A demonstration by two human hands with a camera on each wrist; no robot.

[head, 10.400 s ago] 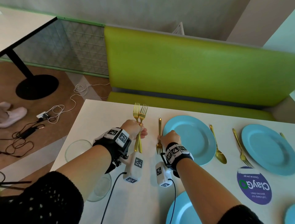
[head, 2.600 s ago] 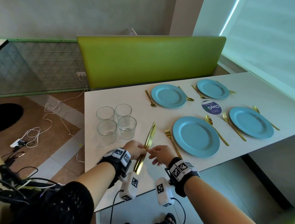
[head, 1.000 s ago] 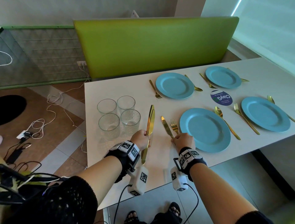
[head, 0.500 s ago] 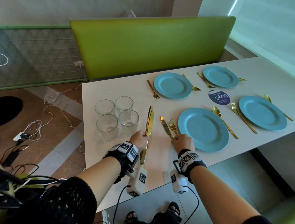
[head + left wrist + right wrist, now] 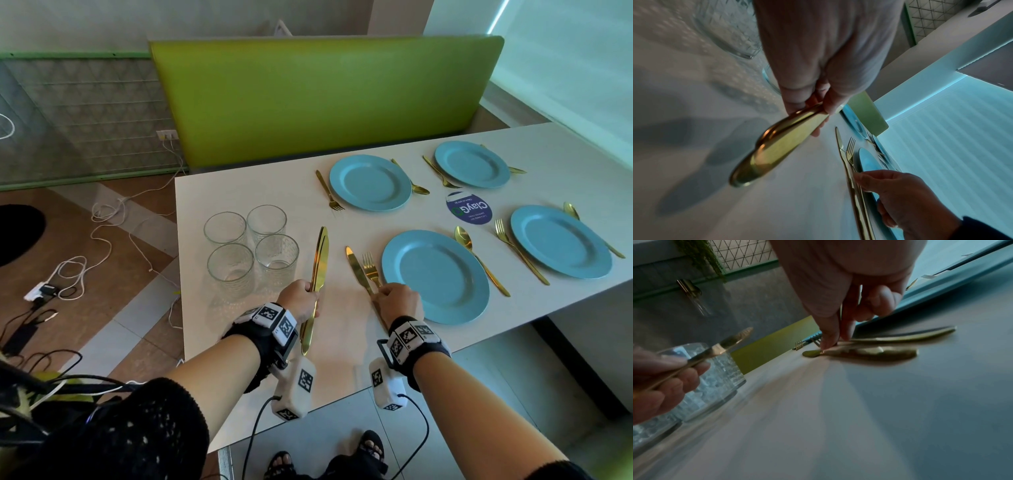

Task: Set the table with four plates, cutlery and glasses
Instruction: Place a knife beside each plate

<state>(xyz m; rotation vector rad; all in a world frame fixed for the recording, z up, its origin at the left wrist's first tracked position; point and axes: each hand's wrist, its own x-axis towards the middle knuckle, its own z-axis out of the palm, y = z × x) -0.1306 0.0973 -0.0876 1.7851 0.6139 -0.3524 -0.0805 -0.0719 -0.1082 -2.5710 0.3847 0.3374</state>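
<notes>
Four blue plates lie on the white table, each with a gold fork and spoon beside it. My left hand grips a bundle of gold knives above the table, blades pointing away from me. My right hand pinches the handle of one gold knife with thumb and forefinger. This knife lies flat on the table, left of the fork beside the nearest plate.
Several empty glasses stand clustered left of my left hand. A round purple sticker is on the table between the plates. A green bench back stands behind the table. Cables lie on the floor at left.
My right hand took one knife from the left hand's bundle and laid it beside the nearest plate's fork. In the last second both hands have barely moved.
</notes>
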